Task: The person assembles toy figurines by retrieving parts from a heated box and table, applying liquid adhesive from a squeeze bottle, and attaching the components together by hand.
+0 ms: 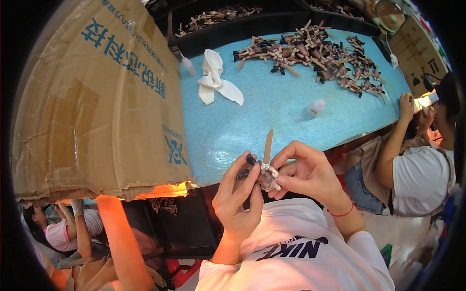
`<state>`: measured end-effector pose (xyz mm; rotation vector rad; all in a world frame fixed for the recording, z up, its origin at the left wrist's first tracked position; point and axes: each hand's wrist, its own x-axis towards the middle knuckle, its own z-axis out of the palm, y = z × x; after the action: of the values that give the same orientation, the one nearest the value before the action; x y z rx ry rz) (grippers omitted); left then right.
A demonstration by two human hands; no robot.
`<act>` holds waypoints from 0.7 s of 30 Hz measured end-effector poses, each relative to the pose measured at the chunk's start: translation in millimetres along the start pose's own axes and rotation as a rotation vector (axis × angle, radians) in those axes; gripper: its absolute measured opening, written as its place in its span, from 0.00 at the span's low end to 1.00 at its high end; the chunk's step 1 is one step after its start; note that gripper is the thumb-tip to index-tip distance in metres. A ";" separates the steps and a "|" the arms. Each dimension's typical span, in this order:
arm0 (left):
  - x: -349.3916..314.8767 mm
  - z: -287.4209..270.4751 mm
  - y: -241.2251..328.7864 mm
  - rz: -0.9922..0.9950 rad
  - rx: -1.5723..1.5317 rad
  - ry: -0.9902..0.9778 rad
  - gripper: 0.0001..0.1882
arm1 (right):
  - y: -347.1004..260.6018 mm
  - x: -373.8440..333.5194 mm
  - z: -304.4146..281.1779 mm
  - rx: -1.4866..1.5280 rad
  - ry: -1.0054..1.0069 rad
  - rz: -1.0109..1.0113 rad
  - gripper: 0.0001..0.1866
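Between my two hands, just in front of my shirt, is a small figurine (267,180) with a greyish-brown body, pale limbs, black boots and a long brown blade sticking up. My left hand (238,194) is closed around its boot end. The fingertips of my right hand (303,172) pinch its pale limb on the other side. Beyond my hands, a small white squeeze bottle (316,107) stands on the blue table (262,114). A heap of similar figurines (310,53) is spread across the table's far right.
A large cardboard box (97,106) walls off the left side. White cloth gloves (213,80) and another small bottle (188,65) lie beside it. Black bins (242,26) of figurines stand at the back. One person (417,169) works at right, others at lower left.
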<state>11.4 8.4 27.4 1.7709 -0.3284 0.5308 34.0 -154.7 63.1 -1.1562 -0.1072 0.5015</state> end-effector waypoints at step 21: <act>10.5 -0.8 26.5 0.094 0.097 -0.186 0.24 | -7.0 -9.8 -9.0 0.046 -0.074 -0.012 0.19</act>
<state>7.3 2.8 55.1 1.9112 -0.5255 0.4552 30.5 -168.7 67.3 -1.0914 -0.1651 0.5337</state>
